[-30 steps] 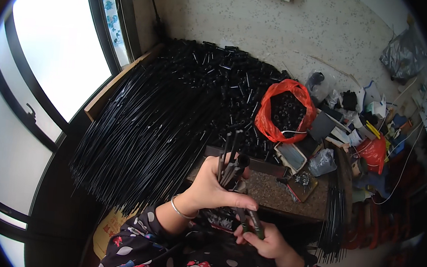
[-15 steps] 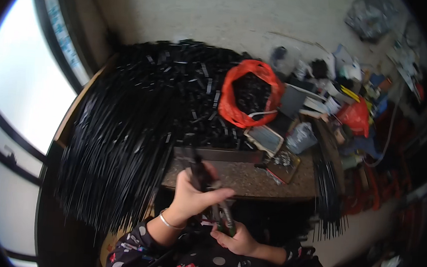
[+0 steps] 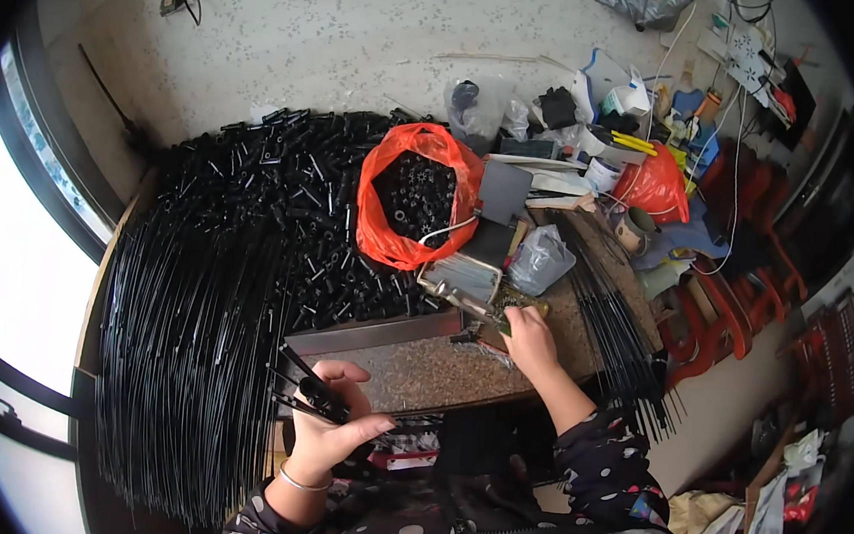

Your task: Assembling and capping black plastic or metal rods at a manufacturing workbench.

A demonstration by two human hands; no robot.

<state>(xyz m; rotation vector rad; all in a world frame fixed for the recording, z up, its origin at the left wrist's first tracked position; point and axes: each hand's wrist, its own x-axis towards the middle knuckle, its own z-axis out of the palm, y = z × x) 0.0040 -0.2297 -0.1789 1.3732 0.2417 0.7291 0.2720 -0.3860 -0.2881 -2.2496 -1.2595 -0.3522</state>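
Observation:
In my left hand (image 3: 321,441), near the table's front edge, is a small bunch of thin black rods with black tubular ends (image 3: 320,397). Its fingers curl round the bunch, and the thumb points right. My right hand (image 3: 533,344) reaches forward over the table and grips a pair of pliers (image 3: 476,307) by the handles. The jaws point left, over the near edge of a shallow rectangular tray (image 3: 494,284). Left of my left hand lies a dense mass of long thin black rods (image 3: 188,369), their ends hanging past the table's front.
A red plastic bag (image 3: 375,168) holds many small black rings. Short black tubes (image 3: 254,168) are heaped behind a low metal bar (image 3: 372,334). A grey plastic bag (image 3: 542,259) sits beside the tray. More black rods (image 3: 615,322) lie at the right, before red chairs (image 3: 734,311).
My hands have moved apart. The right has carried the pliers forward and right, away from the bunch; the left has shifted left and slightly down with the bunch. The view has turned.

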